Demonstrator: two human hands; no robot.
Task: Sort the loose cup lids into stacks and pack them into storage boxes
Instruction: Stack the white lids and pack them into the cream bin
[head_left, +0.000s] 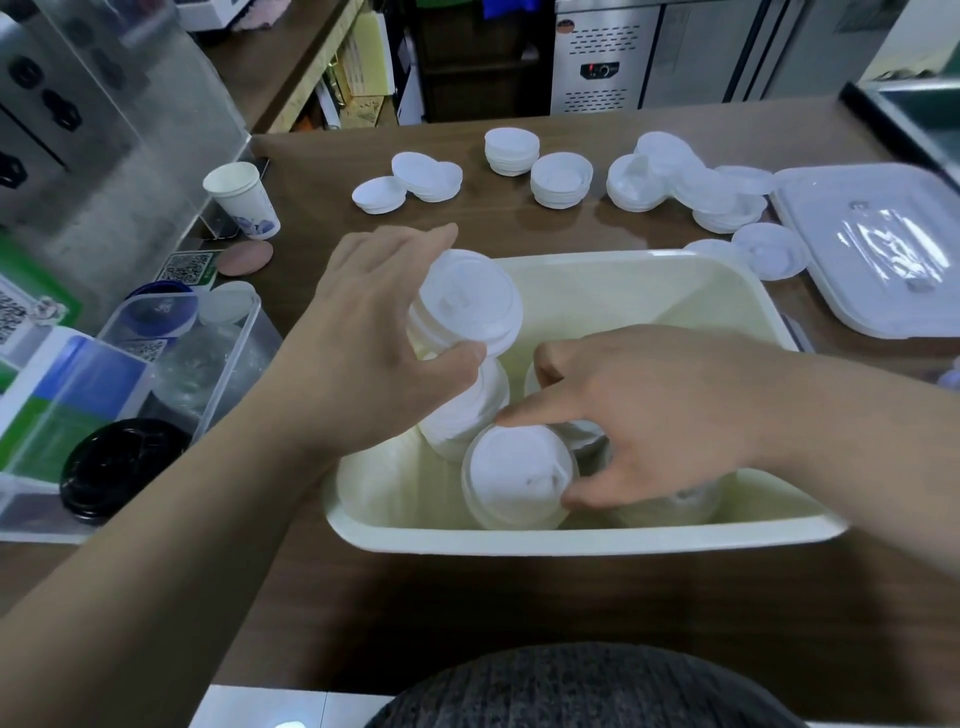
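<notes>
Hands over cream storage box (582, 538) on table (519, 613): left hand (363, 338) grip clasps white lid stack (467, 306); right hand (670, 410) grip pinches lower lid stack (514, 475) inside box.

Paper cup (243, 200) w/ blue print stands upright at left of brown wooden counter (519, 613), just beside clear acrylic stand (130, 130). Round pinkish coaster (245, 256) lies flat near the cup, QR code sticker (186, 267) next to it. Stainless fridge unit (605, 57) w/ vents at back. Grey knit garment (587, 691) fills bottom edge.
</notes>
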